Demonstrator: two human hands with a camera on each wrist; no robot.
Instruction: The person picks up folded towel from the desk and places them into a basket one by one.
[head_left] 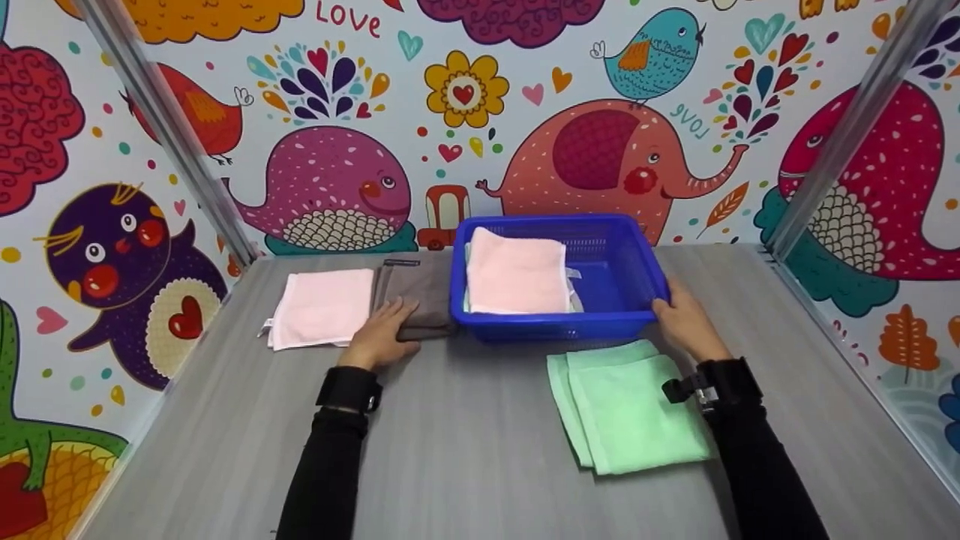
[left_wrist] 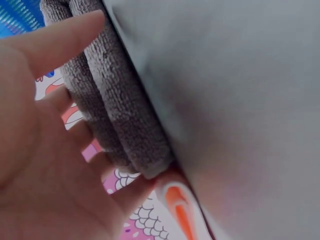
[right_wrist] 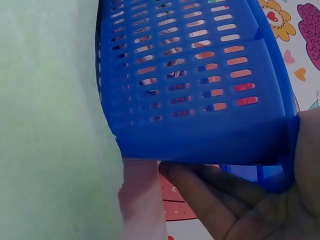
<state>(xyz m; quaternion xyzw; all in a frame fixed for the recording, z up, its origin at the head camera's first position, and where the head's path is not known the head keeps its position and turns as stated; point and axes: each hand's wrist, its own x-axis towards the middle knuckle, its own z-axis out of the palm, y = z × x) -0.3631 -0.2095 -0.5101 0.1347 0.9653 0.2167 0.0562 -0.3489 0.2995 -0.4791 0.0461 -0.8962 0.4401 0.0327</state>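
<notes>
My left hand rests on the front of a folded grey-brown towel, its fingers extended. The left wrist view shows the towel's thick folded edge beside the thumb. Left of it lies a folded pink towel, close to the same hand. My right hand grips the right front corner of a blue plastic basket, thumb at the rim; in the right wrist view, fingers curl around the basket's slotted wall. A folded pink towel lies in the basket's left part, largely covering something pale green.
A folded light green towel lies in front of the basket, near the right wrist. The grey table meets a cartoon-printed wall behind the basket. Metal posts stand at both back corners.
</notes>
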